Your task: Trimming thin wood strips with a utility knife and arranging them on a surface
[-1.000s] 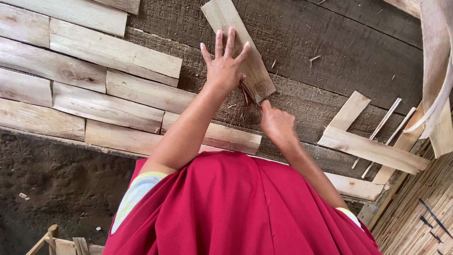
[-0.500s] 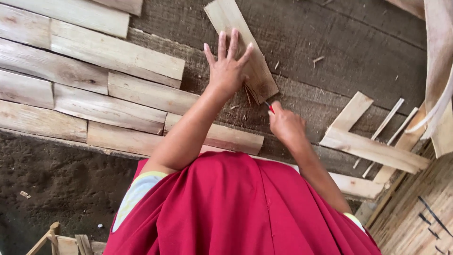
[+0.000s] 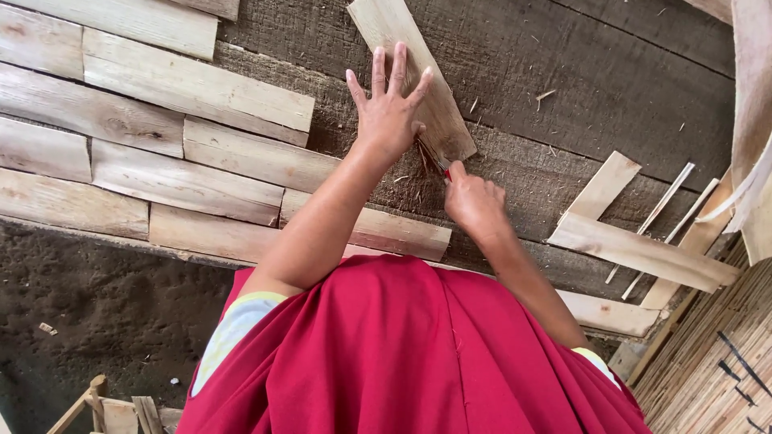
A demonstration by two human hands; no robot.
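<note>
Two hands are at work over a rough dark plank table [image 3: 611, 72], seen past the red cloth [image 3: 418, 354] worn by the person nearest the camera. At about 5 o'clock from the worked slat, the right hand [image 3: 474, 201] is closed around a thin tool with a red handle [image 3: 447, 170], whose tip is set against the near end of the slat; the blade itself is too small to be made out. Just beyond, the left hand [image 3: 388, 112] is spread flat, fingers splayed, and pressed on the pale wooden slat [image 3: 418, 76], apparently so that the slat is kept from sliding under the tool. The slat lies tilted, running toward 11 o'clock. Loose splinters [image 3: 422, 157] are scattered at its near end. Toward 9 o'clock, flat boards [image 3: 193, 88] are laid in rows; toward 3 o'clock, a few loose slats and thin sticks [image 3: 643, 249] lie crossed. No container is seen.
</note>
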